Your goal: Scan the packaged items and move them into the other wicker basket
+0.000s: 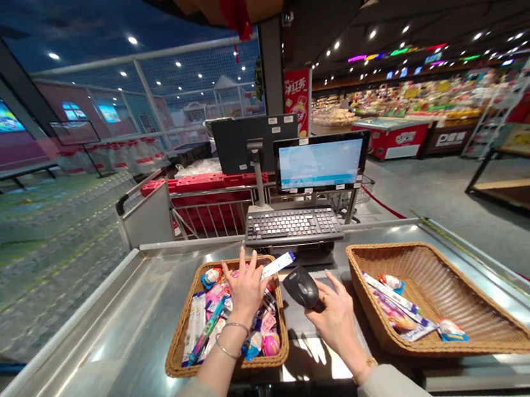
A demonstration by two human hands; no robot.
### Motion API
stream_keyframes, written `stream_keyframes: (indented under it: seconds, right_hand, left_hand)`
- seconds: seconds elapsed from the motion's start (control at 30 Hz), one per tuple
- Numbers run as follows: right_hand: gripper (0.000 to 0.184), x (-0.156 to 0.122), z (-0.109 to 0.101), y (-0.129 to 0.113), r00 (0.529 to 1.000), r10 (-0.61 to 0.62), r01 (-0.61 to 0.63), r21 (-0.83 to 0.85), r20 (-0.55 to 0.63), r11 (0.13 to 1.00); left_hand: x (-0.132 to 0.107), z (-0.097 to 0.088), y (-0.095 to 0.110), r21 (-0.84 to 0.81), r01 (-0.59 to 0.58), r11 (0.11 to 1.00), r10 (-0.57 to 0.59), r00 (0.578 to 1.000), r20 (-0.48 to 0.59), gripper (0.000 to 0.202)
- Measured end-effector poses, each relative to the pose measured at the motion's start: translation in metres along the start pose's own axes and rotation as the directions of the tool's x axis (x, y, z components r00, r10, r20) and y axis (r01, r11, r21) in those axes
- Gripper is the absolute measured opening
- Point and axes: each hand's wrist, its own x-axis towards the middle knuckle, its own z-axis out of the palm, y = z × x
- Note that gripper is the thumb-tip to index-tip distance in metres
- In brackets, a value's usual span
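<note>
My left hand (pixel 246 291) is above the left wicker basket (pixel 178 357). It pinches a slim white stick packet (pixel 278 265) with a blue end, while its other fingers are spread. Below it, the basket is full of small wrapped goods, among them a pink round one (pixel 271 344) and long white packets (pixel 195 320). My right hand (pixel 334 312) grips a black handheld barcode scanner (pixel 301 287), whose head points toward the white packet. To the right, a second wicker basket (pixel 468 283) holds a few packets (pixel 398 298) gathered at its left side.
Both baskets sit on a metal counter (pixel 129 318). Behind them stand a keyboard (pixel 292 223), a lit monitor (pixel 322 162) and a dark second screen (pixel 239 147). Shopping carts (pixel 218 210) are beyond the counter, and stacked bottle packs (pixel 49 251) are at the left.
</note>
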Motion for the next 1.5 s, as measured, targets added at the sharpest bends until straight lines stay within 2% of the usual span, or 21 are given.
stream_keyframes:
  seconds: [0.33,0.6,0.77,1.0,1.23,1.5]
  right_hand:
    - [0.025,0.000,-0.003,0.005,1.000,-0.017,0.016,-0.031,-0.007,0.999]
    - [0.028,0.003,-0.009,0.019,0.993,-0.042,0.024,-0.157,-0.112,0.987]
    - [0.033,0.003,-0.019,0.034,0.982,-0.048,0.002,-0.248,-0.180,0.969]
    - [0.029,0.001,-0.034,0.057,0.973,-0.024,-0.044,-0.287,-0.228,0.957]
    - [0.032,0.000,-0.050,0.077,0.952,0.042,-0.148,-0.337,-0.303,0.930]
    - [0.029,0.001,-0.065,0.098,0.917,0.092,-0.247,-0.373,-0.388,0.894]
  left_hand:
    - [0.005,0.007,0.005,-0.016,-0.016,1.000,0.016,1.000,-0.017,0.019]
    - [0.015,0.011,0.016,-0.015,-0.041,0.999,0.041,0.999,-0.016,0.019]
    - [0.025,0.017,0.033,-0.047,-0.070,0.996,0.070,0.998,-0.004,0.018]
    - [0.041,0.033,0.059,-0.096,-0.124,0.988,0.124,0.992,-0.005,0.018]
    - [0.057,0.050,0.085,-0.147,-0.175,0.973,0.173,0.985,-0.027,0.018]
    - [0.072,0.064,0.113,-0.178,-0.228,0.957,0.233,0.972,0.006,0.019]
